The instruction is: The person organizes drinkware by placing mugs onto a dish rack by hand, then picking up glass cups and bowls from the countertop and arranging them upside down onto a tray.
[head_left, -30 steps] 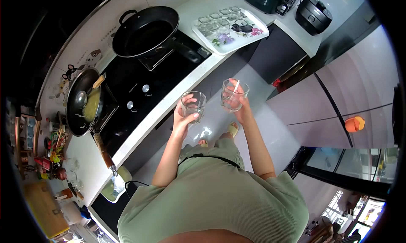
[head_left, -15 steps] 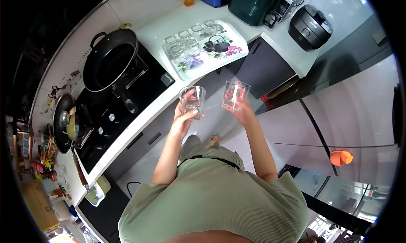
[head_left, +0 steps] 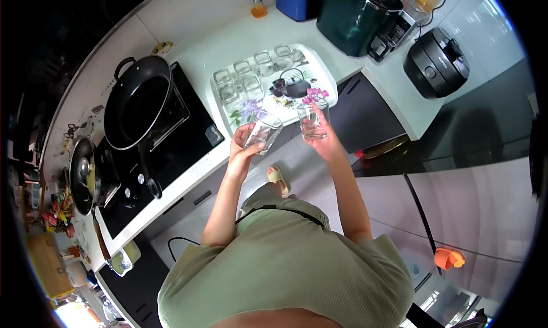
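Note:
My left hand (head_left: 244,147) is wrapped round a clear drinking glass (head_left: 266,129), which tilts to the right. A second clear glass (head_left: 313,122) stands nearly upright in my right hand (head_left: 324,141), its rim overlapping the front edge of the tray in view. Both glasses are held in the air just in front of the counter. Beyond them lies a white serving tray (head_left: 325,79) printed with flowers and a teapot. Several more clear glasses (head_left: 253,87) stand in rows on its left and back part.
Left of the tray is a black cooktop (head_left: 171,174) with a large frying pan (head_left: 137,105) and a smaller pan (head_left: 81,185). A dark green appliance (head_left: 351,22) and a black cooker (head_left: 436,62) stand at the back right. An orange holder (head_left: 448,258) hangs on the fridge.
With a step towards the counter, the tray now appears closer to my hands. The left glass has tipped further to the right, and both hands keep their hold.

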Available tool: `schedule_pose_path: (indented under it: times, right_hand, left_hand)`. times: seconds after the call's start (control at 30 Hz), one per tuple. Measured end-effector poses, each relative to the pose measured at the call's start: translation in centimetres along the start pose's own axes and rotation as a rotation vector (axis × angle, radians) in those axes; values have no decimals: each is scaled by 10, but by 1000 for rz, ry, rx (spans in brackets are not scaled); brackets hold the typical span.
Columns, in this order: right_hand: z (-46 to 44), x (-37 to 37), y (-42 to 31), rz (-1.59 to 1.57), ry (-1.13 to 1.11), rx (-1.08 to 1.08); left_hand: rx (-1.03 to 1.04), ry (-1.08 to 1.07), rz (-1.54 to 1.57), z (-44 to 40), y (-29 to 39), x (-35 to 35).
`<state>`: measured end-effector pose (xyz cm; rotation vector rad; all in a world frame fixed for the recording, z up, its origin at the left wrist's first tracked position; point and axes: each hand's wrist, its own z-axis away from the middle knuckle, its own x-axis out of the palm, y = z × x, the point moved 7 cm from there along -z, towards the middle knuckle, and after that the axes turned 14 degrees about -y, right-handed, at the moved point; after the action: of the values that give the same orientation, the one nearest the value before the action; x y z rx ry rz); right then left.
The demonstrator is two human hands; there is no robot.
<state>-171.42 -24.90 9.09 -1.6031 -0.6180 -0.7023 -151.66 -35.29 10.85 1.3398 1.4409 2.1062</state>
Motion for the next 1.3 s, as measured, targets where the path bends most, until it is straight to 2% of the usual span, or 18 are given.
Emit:
schedule_pose_path:
  times: [0.1, 0.2, 0.23, 0.33, 0.37, 0.47, 0.63, 0.73, 0.77, 0.87, 0.9, 1.0, 1.17, 1.3]
  right_hand:
    - [-25, -23, -15, -27, 9, 13]
    - [-50, -45, -27, 67, 133, 41]
    - [-55, -48, -30, 56, 144, 97]
    - [-73, -54, -48, 321, 124, 163]
    - [-77, -61, -51, 300, 245, 147]
    - [-96, -71, -63, 588, 218, 215]
    - [-137, -108, -76, 676, 199, 226]
    - [-160, -103, -94, 769, 74, 203]
    - [-168, -113, -94, 809, 36, 211]
    - [-184, -93, -117, 1256, -90, 277]
    - [-192, -88, -119, 1404, -104, 221]
    - [-197, -85, -121, 1519, -93, 355]
    - [-207, -85, -97, 1613, -297, 294]
    - [-215, -80, -85, 1705, -361, 232]
  left_hand:
    - [18, 49, -35, -30, 8, -5]
    - [168, 83, -175, -53, 26, -7]
    - [133, 80, -190, -61, 27, -9]
    - [154, 123, -231, -75, 36, -8]
    - [157, 138, -300, -82, 31, -17]
    - [116, 194, -636, -97, 40, -18]
    - [96, 305, -1152, -121, 61, 2]
    - [70, 274, -1344, -142, 68, 18]
    - [-4, 275, -1406, -149, 68, 21]
    - [-32, 241, -1503, -172, 68, 30]
    - [-7, 228, -1560, -180, 64, 30]
    - [3, 217, -1648, -198, 54, 28]
    - [-82, 250, -1719, -216, 39, 22]
    - [-112, 255, -1736, -225, 34, 20]
